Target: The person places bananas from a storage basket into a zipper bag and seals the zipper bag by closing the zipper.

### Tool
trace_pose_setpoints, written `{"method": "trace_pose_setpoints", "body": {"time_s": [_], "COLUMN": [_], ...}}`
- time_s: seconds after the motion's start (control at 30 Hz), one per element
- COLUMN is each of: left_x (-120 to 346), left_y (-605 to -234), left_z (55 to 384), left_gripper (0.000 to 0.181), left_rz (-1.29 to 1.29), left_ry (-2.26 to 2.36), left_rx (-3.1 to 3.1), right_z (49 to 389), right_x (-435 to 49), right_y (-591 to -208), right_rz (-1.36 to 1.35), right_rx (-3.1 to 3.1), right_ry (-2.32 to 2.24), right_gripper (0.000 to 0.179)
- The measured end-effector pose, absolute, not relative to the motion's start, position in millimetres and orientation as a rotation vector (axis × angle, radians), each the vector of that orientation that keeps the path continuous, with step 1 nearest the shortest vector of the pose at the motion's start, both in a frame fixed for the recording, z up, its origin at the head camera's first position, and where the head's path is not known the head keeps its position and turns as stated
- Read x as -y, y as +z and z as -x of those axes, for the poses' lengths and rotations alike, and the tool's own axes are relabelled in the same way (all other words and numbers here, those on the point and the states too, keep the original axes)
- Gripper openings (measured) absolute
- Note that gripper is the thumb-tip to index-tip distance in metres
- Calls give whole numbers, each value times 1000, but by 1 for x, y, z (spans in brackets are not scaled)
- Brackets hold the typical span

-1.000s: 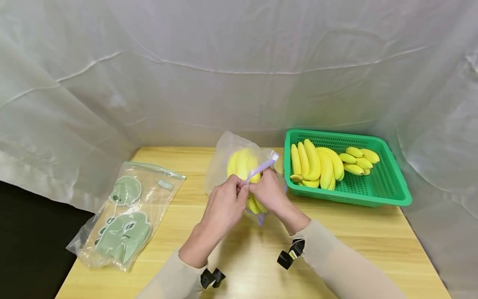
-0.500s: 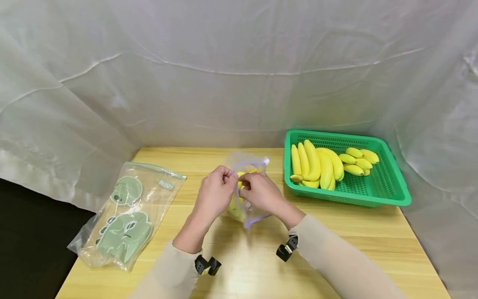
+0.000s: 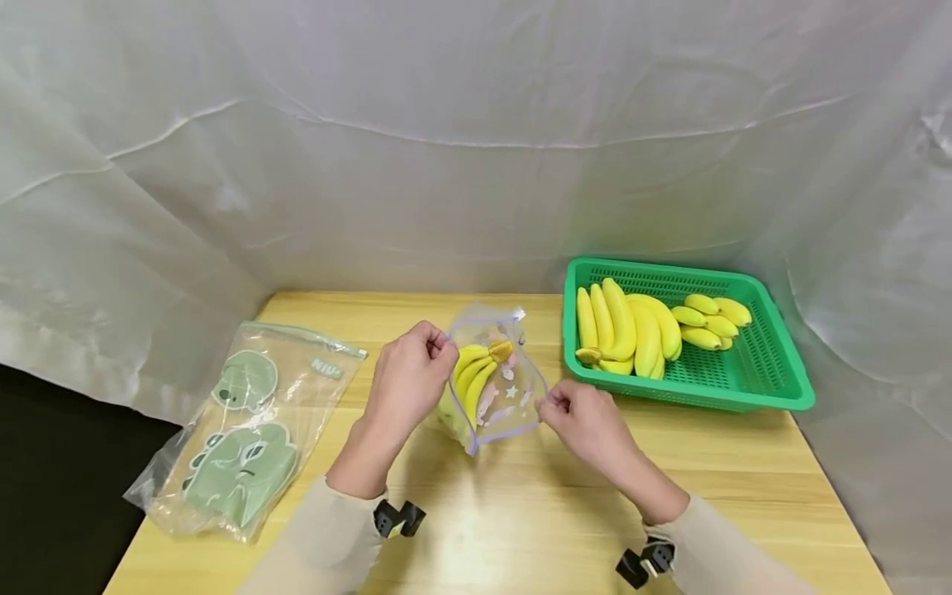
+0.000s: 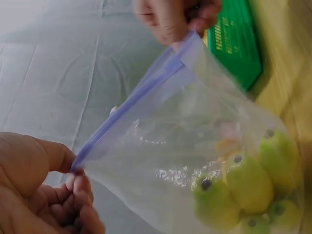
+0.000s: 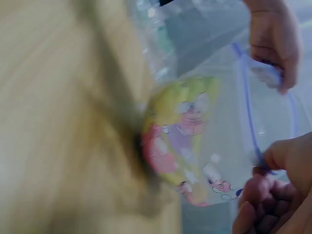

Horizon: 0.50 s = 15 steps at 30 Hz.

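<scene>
A clear zip bag [image 3: 531,372] with a purple zip rim and printed pink figures hangs between my two hands, its mouth spread wide. A bunch of yellow bananas [image 3: 476,373] is inside, its stem end toward the mouth; the greenish tips show through the plastic in the left wrist view. My left hand [image 3: 412,372] pinches the left side of the rim between thumb and finger. On the opposite side, my right hand [image 3: 587,417] pinches the rim the same way. In the right wrist view the lower part of the bag [image 5: 214,131] looks close to the table.
To the right stands a green basket [image 3: 773,364] with large bananas [image 3: 647,335] and a bunch of small bananas [image 3: 714,321]. A clear zip bag with green cartoon prints [image 3: 312,397] lies flat at left. Grey sheeting [image 3: 476,165] rises behind the wooden table [image 3: 506,529].
My hands were close together at the rim and are now apart, the right hand having moved right. The bag's mouth has spread wide, showing the bananas' stem end.
</scene>
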<state>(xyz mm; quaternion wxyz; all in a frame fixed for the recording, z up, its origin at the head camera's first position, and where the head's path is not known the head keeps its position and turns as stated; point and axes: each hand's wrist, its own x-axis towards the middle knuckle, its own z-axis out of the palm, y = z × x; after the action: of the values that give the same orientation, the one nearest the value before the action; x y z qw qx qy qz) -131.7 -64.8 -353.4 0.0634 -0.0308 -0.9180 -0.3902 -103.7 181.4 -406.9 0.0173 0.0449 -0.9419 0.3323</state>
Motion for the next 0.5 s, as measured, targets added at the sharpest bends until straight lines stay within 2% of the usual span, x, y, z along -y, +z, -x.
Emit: {"method": "trace_pose_setpoints", "body": {"time_s": [0.17, 0.33, 0.5], "left_x": [74, 88, 92], "left_y": [-328, -297, -303], "left_z": [125, 114, 121], "left_gripper": [12, 9, 18], "left_rz": [90, 43, 106], "left_ry": [-812, -736, -681], "left_rx": [2758, 2895, 3107], "right_z": [129, 149, 165], "right_x": [-174, -169, -158], "right_y": [-358, -307, -306], "right_rz": [-150, -218, -334], "right_rx": [2769, 2693, 2872], "right_ry": [1189, 1139, 901], "right_gripper": [14, 13, 12]}}
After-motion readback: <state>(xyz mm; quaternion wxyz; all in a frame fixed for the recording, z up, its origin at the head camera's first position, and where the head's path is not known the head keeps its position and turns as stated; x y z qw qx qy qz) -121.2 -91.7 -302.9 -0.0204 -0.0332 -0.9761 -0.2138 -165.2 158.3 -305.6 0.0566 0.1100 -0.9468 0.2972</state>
